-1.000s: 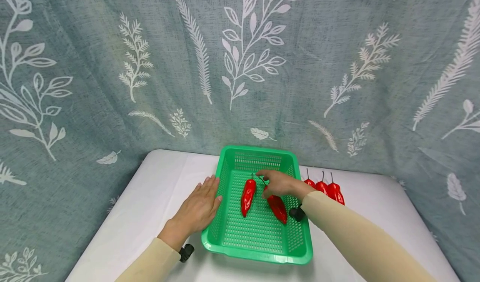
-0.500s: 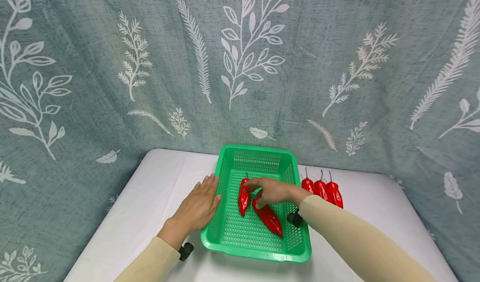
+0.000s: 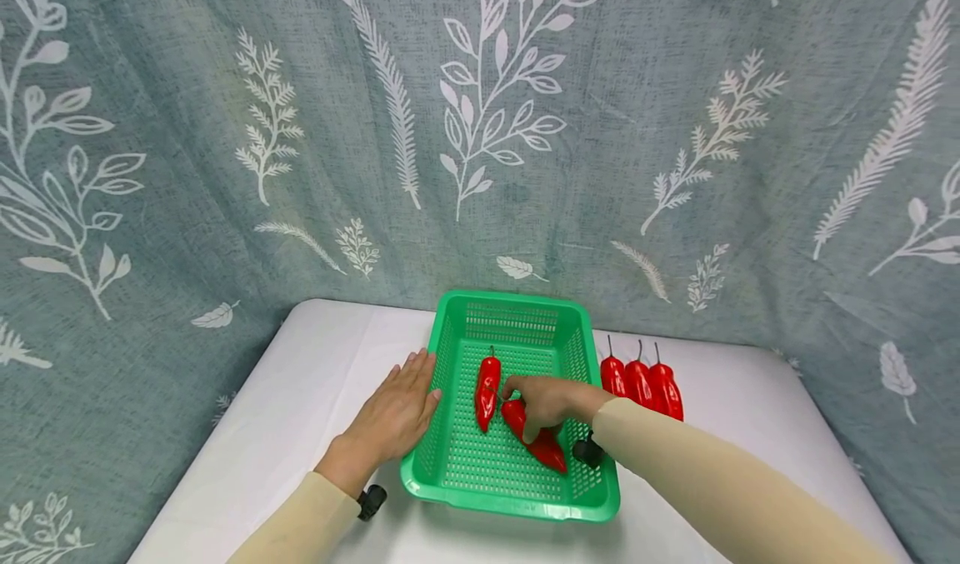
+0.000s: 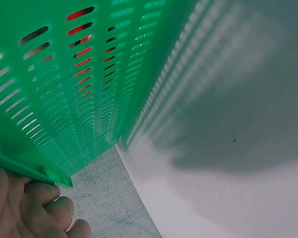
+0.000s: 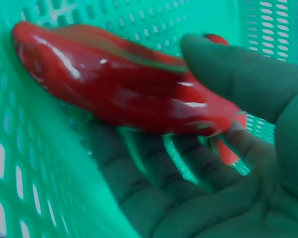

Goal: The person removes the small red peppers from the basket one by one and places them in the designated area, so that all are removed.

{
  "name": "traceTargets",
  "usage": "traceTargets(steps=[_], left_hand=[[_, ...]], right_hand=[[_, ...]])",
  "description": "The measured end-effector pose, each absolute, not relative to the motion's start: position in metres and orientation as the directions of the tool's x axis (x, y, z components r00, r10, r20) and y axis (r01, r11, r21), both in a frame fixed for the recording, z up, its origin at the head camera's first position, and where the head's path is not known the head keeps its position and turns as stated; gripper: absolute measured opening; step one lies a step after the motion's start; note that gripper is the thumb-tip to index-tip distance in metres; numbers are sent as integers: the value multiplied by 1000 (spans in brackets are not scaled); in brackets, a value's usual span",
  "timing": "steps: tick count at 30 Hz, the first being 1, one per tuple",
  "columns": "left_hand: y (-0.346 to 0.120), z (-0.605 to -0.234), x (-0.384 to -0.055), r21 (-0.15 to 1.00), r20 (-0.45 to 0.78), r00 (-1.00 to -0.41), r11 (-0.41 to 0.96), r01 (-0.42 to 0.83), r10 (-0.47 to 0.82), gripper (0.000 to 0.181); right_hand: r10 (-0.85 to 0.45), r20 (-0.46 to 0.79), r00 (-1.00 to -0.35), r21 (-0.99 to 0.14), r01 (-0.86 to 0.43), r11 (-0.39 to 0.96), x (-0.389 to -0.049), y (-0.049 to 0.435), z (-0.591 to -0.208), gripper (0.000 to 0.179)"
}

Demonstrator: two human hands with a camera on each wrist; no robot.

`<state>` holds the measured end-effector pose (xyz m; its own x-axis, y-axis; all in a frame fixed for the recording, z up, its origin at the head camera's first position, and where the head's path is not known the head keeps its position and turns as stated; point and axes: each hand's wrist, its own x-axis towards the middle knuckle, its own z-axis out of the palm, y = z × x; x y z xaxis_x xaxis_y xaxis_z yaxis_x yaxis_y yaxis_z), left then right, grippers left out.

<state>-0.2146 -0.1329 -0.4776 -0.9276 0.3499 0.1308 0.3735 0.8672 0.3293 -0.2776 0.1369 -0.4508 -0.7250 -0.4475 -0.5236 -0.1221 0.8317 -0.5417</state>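
Grips one red pepper (image 5: 119, 89) in the right hand (image 3: 551, 401), with the thumb across one side and the fingers round the other, narrowed to the width of its body. Lies aslant within the right half of one green basket (image 3: 510, 504), with the stem end near the middle and the tip toward the near right corner; cannot tell whether touching the basket's floor. Includes one second pepper (image 3: 487, 389), left of the middle, with its stem toward the basket's far edge. Makes two inside. Adds three loose peppers (image 3: 640, 385) in a row on one white table (image 3: 247, 447), just beside the basket's right edge and near the table's far edge, partly hidden behind one right sleeve (image 3: 697, 472). Totals five. Rests the left hand (image 3: 393, 414) along the basket's left edge, with fingers straight, touching the rim. Shows one leaf-printed curtain (image 3: 330, 131) beyond the table's far edge.
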Motion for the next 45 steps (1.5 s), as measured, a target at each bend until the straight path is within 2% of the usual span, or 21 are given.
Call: traceTargets(steps=[6,11,15,21,31,45], left_hand=[[-132,-477,-215,331,139,-924,862,384,358,63],[-132,-476,-215,322,135,-926,868,378,353,64],[-132,-475,-215,324,136,-927,868,376,351,63],[-133,-477,-215,321,140,-925,868,380,353,63],[-132,-478,-215,318,146,-923,867,384,356,63],[-132,-478,-215,315,137,-925,870,380,354,63]], right_hand=[[-464,-492,-737,-513,-186,838,-274,131,-459,61],[-539,-443,-717,-565,-243,788,-277,128,-460,51],[-571,-408,-712,-645,-218,733,-279,126,-457,50],[-580,-332,-744,-719,-198,666,-281,129,-451,55],[-553,-276,-786,-754,-180,632,-285,136,-445,65],[-518,-244,-819,-841,-87,535,-281,144,-433,63]])
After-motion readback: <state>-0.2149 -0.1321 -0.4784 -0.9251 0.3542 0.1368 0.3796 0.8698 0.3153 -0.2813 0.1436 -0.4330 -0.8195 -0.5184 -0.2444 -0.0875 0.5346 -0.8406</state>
